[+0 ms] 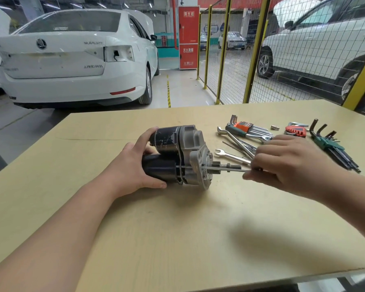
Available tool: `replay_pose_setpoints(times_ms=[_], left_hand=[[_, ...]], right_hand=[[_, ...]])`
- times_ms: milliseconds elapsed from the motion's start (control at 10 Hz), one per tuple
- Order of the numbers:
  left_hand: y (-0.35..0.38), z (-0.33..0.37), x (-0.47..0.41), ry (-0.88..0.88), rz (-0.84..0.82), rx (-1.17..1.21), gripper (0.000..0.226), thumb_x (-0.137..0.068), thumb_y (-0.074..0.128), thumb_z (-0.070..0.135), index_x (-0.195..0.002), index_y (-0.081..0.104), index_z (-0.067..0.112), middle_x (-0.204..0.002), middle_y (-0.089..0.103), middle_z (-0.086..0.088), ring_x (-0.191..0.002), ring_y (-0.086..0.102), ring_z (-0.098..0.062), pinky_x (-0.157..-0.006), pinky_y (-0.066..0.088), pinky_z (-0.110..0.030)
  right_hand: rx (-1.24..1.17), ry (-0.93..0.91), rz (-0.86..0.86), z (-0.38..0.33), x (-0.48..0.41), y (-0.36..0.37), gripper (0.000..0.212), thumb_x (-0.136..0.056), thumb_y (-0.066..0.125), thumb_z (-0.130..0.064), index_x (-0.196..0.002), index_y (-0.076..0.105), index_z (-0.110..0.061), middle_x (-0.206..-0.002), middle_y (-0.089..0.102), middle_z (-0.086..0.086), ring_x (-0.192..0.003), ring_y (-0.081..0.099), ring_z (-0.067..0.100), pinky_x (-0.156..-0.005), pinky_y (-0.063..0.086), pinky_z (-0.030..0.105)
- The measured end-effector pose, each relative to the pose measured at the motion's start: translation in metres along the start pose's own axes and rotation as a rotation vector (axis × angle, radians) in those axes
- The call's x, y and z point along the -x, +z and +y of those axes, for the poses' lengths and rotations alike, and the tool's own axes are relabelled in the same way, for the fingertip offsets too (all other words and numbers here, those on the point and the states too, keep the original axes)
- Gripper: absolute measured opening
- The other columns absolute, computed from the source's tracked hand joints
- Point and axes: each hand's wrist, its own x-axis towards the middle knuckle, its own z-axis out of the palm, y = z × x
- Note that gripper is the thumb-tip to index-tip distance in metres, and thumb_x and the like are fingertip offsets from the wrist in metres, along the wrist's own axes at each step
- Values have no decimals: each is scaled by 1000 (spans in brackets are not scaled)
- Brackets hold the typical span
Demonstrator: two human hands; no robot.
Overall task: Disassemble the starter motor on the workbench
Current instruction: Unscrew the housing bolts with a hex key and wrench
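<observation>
Left hand [138, 165] grips starter motor [177, 150]; right hand [293, 165] pinches thin rod [226, 170]; wrenches [232, 156], hex keys [333, 146] just behind.

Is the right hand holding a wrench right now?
No, the right hand pinches a thin metal rod that runs into the starter motor, while the wrenches lie on the workbench behind it.

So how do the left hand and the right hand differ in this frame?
The left hand grips the dark cylindrical body of the starter motor, fingers wrapped wide around it. The right hand pinches a thin metal rod at its fingertips. The left hand sits at the motor's dark end. The right hand is off its silver end, where the rod sticks out, near the wrenches. Both are bare and both hold something.
</observation>
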Motion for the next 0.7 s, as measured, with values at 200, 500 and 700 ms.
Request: replay_pose_setpoints(times_ms=[200,500,700], left_hand=[[0,2,1,-21,-4,13,126,-37,87,48,-131,8,74,-110,51,14,-102,49,3,-89,40,-27],[-1,3,0,-28,-11,15,124,-36,84,52,-129,6,75,-112,55,10,-103,47,5,-88,39,-25],[-1,4,0,-30,-9,9,124,-35,82,55,-130,5,75,-112,55,10,-103,46,4,-87,39,-24]], right_hand=[[-1490,1102,-354,-9,-2,3,70,-81,34,-61,-56,65,-4,-47,54,17,-42,50,26,-44,40,25],[-22,174,-32,0,5,2,47,-96,44,-41,-72,69,-10,-64,64,3,-56,60,26,-50,51,34],[-206,253,113,-6,16,17,33,-92,48,-29,-90,72,-7,-78,66,0,-66,62,22,-58,52,30]])
